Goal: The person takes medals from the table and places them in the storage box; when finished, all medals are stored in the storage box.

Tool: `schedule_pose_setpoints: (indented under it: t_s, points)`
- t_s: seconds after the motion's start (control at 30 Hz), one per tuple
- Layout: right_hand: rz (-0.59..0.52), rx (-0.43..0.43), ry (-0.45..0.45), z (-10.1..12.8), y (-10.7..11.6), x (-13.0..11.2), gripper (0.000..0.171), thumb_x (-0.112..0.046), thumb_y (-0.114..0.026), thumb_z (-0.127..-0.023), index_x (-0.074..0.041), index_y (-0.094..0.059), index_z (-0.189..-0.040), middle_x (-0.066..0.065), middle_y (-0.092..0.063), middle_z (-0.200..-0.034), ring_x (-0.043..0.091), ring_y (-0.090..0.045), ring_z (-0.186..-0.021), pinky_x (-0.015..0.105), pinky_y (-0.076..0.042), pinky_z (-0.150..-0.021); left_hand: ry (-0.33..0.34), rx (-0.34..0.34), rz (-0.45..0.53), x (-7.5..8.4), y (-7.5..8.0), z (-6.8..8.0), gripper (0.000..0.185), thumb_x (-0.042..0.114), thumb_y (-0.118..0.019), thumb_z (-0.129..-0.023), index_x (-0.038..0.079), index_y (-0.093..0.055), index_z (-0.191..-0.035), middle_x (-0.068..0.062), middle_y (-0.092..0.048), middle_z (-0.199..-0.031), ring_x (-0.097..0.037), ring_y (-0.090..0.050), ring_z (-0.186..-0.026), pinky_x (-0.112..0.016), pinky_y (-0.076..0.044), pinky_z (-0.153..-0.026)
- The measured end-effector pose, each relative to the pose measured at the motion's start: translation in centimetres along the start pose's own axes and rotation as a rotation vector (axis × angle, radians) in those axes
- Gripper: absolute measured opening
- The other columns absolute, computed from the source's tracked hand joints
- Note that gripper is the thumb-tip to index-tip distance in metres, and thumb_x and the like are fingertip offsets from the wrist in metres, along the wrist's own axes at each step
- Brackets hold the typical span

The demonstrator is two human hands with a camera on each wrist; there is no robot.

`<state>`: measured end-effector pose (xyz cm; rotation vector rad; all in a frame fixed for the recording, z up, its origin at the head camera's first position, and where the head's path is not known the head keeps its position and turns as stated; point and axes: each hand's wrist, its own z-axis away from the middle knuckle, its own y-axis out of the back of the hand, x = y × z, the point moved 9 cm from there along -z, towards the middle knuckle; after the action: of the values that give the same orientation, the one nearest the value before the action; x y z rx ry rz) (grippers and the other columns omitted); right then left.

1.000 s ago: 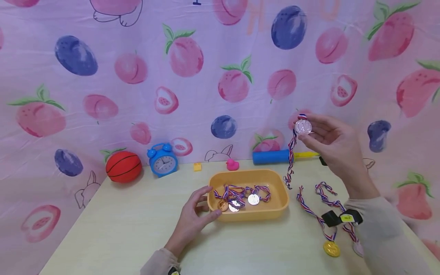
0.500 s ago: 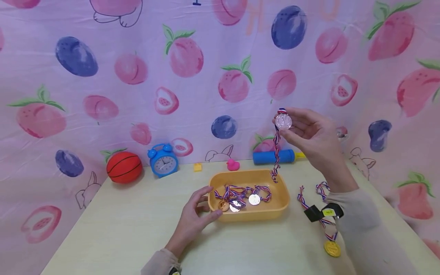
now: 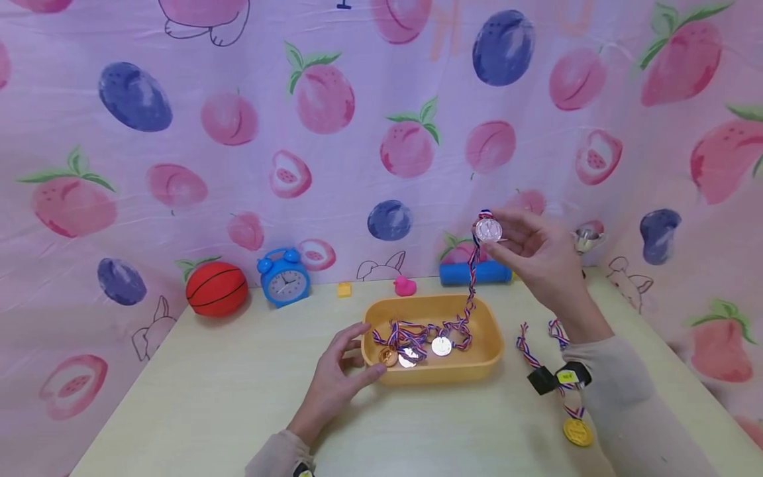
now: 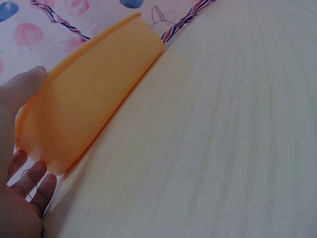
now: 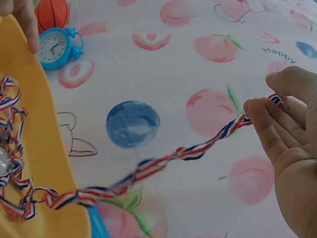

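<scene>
A silver medal (image 3: 489,230) is pinched between thumb and fingertips of the right hand (image 3: 536,255) and held up above the right end of the orange tray (image 3: 438,374), while its red, white and blue ribbon (image 3: 471,278) hangs down so that the lower end lies inside the tray among the other medals (image 3: 417,348). The tray's left end is touched by the left hand (image 3: 336,381), whose grip is relaxed with fingers spread against the wall, nothing being pinched. On the surface (image 3: 208,397) to the right of the tray a gold medal (image 3: 577,431) is seen, and a toy basketball (image 3: 216,289) and blue alarm clock (image 3: 283,278) stand at the back.
</scene>
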<state>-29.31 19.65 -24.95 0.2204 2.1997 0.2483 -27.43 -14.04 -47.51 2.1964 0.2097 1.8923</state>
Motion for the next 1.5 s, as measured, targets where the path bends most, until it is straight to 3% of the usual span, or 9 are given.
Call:
schedule_pose_setpoints:
  t_s: [0.13,0.37,0.8,1.23,1.5]
  points:
    - [0.007,-0.027,-0.015,0.8,-0.2,1.6,0.047,-0.004,-0.079,-0.103,-0.006,-0.068,-0.150,0.011,-0.076,-0.139,0.004,-0.076,-0.118,0.020,-0.059,-0.098,0.002,-0.002,-0.001,-0.1,0.0,0.0,0.070,0.028,-0.092,-0.095,0.029,-0.060,-0.158,0.005,-0.053,-0.164,-0.030,-0.064,-0.131,-0.052,-0.055,-0.113]
    - [-0.037,-0.094,-0.044,2.2,-1.0,3.9,0.048,-0.003,-0.079,-0.103,-0.002,-0.066,-0.149,0.004,-0.077,-0.133,0.009,-0.078,-0.109,0.022,-0.061,-0.096,0.002,-0.003,0.000,0.0,-0.1,0.1,0.070,0.027,-0.092,-0.095,0.029,-0.060,-0.158,0.005,-0.054,-0.164,-0.030,-0.064,-0.131,-0.050,-0.056,-0.112]
    - [-0.014,-0.126,-0.117,3.8,-2.3,5.8,0.047,-0.010,-0.081,-0.103,-0.009,-0.068,-0.149,0.011,-0.074,-0.133,0.015,-0.075,-0.103,0.022,-0.063,-0.093,0.001,0.005,-0.011,0.0,0.1,0.0,0.070,0.029,-0.092,-0.096,0.028,-0.060,-0.158,0.004,-0.053,-0.165,-0.029,-0.065,-0.129,-0.052,-0.055,-0.113]
    - [0.043,-0.168,-0.245,5.9,-3.6,8.7,0.051,-0.018,-0.083,-0.103,-0.010,-0.067,-0.151,0.015,-0.073,-0.134,0.021,-0.073,-0.109,0.021,-0.062,-0.091,-0.004,0.004,-0.019,-0.2,0.0,-0.2,0.070,0.030,-0.092,-0.095,0.029,-0.060,-0.158,0.004,-0.054,-0.164,-0.028,-0.066,-0.129,-0.051,-0.056,-0.112]
    - [0.064,-0.189,-0.277,6.6,-4.1,9.8,0.050,-0.022,-0.085,-0.102,-0.010,-0.068,-0.148,0.014,-0.075,-0.133,0.029,-0.072,-0.113,0.019,-0.061,-0.094,0.007,0.007,-0.030,-0.2,0.0,-0.2,0.070,0.032,-0.092,-0.095,0.030,-0.060,-0.158,0.004,-0.054,-0.164,-0.028,-0.065,-0.129,-0.052,-0.056,-0.112]
